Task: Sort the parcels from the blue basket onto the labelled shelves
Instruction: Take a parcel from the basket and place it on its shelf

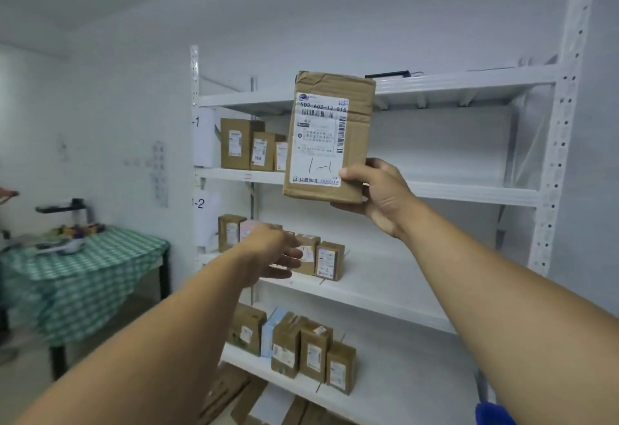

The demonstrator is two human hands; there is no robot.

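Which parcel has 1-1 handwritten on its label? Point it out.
The parcel held upright by the right hand; all others stand on the shelves.

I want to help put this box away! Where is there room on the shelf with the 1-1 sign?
The 1-1 shelf is bare from the three parcels at its left end across to the right post. The held parcel in the right hand should fit there. The left end by the sign is crowded.

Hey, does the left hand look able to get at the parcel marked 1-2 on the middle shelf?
Probably yes. The left hand is open and empty, just left of the parcel marked 1-2, which stands on the middle shelf with nothing in front of it.
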